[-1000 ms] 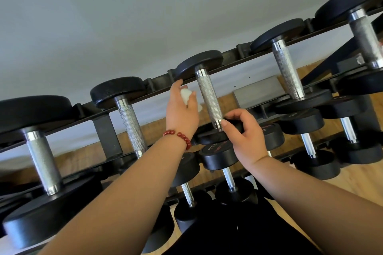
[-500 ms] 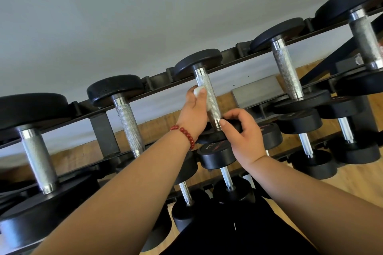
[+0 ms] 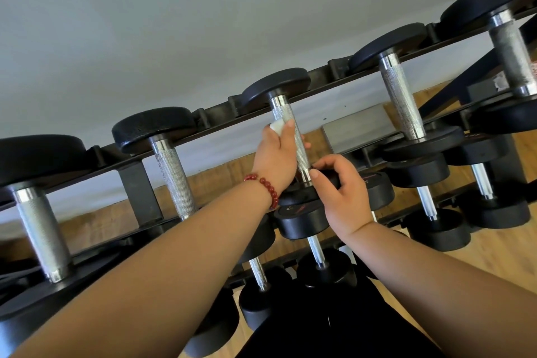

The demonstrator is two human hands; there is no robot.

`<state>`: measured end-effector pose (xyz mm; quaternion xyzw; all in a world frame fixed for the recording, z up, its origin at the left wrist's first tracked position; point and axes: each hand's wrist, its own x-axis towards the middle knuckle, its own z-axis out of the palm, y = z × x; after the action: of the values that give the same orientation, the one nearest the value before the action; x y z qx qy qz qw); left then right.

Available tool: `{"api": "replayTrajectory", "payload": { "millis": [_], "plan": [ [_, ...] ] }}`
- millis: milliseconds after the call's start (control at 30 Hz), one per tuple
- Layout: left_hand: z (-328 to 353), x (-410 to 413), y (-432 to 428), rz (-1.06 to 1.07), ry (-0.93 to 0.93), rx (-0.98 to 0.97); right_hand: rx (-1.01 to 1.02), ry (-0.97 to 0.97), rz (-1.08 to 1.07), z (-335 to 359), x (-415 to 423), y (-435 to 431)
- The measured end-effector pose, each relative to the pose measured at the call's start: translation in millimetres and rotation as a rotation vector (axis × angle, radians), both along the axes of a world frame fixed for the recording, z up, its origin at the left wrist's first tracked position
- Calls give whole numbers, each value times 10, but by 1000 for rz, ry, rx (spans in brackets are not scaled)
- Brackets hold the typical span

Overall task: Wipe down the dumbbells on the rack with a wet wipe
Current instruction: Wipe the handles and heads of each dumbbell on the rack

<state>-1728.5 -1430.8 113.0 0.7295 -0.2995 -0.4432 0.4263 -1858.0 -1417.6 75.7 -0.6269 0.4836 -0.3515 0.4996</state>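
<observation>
Your left hand (image 3: 274, 158) has its fingers curled round the knurled handle of the middle top-row dumbbell (image 3: 283, 109), pressing the folded wet wipe (image 3: 276, 126) against the steel near its far end. Your right hand (image 3: 344, 195) grips the near head, fingers hooked over its rim. I judge you mid-task: the rack (image 3: 319, 74) holds many more dumbbells on both tiers, and nothing shows which are clean.

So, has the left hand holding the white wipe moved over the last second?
Yes. The left hand with the white wipe shifted rightward onto the middle dumbbell's knurled steel handle, now gripping it.
</observation>
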Motion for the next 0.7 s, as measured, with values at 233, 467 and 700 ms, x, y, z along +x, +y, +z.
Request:
{"api": "replayTrajectory", "payload": {
  "millis": [233, 467, 700],
  "plan": [
    [130, 32, -232, 125, 111, 2, 22, -14, -18, -40, -13, -10],
    [91, 94, -171, 143, 216, 82, 13, 3, 4, -42, -22, -14],
    [49, -2, -73, 256, 103, 47, 8, 19, 3, -41, -16, -30]
  ]
}}
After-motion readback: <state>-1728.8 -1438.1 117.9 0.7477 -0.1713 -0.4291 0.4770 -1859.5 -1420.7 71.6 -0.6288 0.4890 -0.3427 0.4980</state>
